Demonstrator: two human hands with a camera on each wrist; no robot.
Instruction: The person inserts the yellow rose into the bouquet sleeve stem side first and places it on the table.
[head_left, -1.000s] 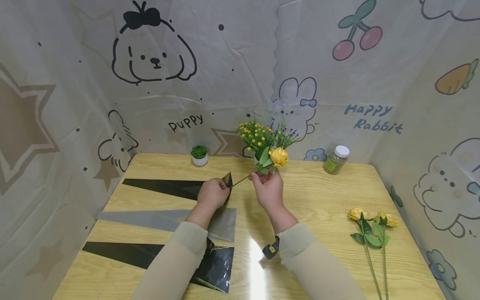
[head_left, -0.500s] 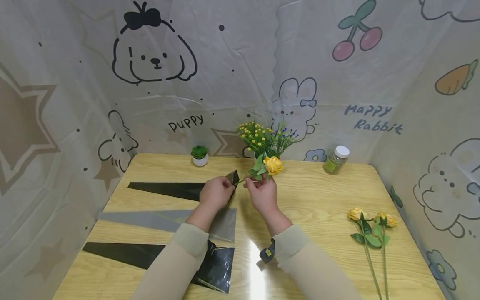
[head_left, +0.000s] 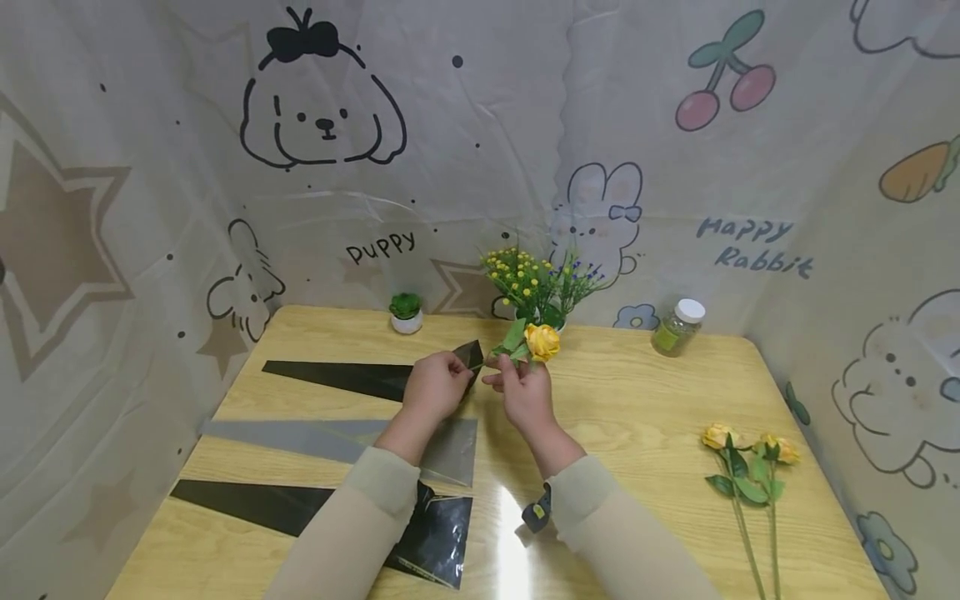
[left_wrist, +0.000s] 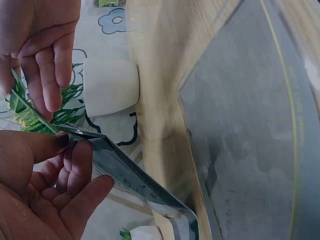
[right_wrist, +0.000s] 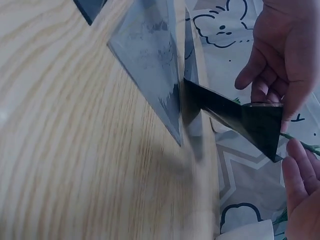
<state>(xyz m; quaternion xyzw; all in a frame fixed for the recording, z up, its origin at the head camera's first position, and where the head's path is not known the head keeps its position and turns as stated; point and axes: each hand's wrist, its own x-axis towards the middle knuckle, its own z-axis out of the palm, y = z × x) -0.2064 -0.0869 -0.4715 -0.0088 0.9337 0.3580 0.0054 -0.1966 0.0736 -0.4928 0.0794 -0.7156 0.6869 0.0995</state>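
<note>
My left hand (head_left: 437, 385) pinches the open end of a black cone-shaped flower sleeve (head_left: 375, 379); that end is lifted while the narrow tail points left over the table. A green stem (left_wrist: 35, 110) runs into the sleeve mouth beside the left thumb and finger in the left wrist view. It belongs to a yellow artificial rose (head_left: 542, 342), which my right hand (head_left: 528, 393) holds by the stem below bloom and leaves. Both hands are close together, the right fingertips (right_wrist: 296, 150) near the sleeve's opening (right_wrist: 279, 132). The stem's lower part is hidden inside the sleeve.
A grey sleeve (head_left: 450, 446) and another black sleeve (head_left: 438, 533) lie nearer on the table. Two yellow roses (head_left: 750, 475) lie at right. Along the back stand a small succulent (head_left: 406, 308), a white pot (left_wrist: 110, 87) of flowers and a lidded jar (head_left: 677, 329).
The right hand has moved left and nearer with the rose, sliding its stem further into the sleeve. The left hand and the sleeve mouth have shifted slightly right. The camera view has tilted a little.
</note>
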